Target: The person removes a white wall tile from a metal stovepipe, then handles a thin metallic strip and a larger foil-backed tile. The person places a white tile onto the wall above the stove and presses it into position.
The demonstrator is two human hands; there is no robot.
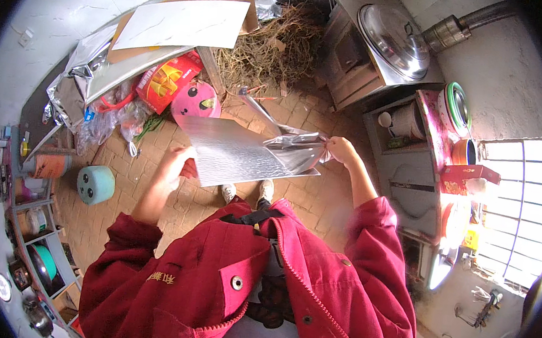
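My left hand (178, 161) is closed on the left edge of a silver foil sheet (234, 157), a flat, textured piece held level above my white shoes. My right hand (339, 149) grips the crumpled right part of the foil (294, 150), where a narrow folded strip sticks up toward the far side. Behind the sheet, partly hidden by it, is a round pink object with a cartoon face (194, 104), beside a red printed bag (167, 80).
A blue stool (95, 185) stands left on the brick floor. Boards (181, 21) and dry twigs (273, 50) lie at the back, a stove with steel lid (390, 39) at back right, a cabinet (398, 197) by the barred window (513, 205), shelves (40, 234) far left.
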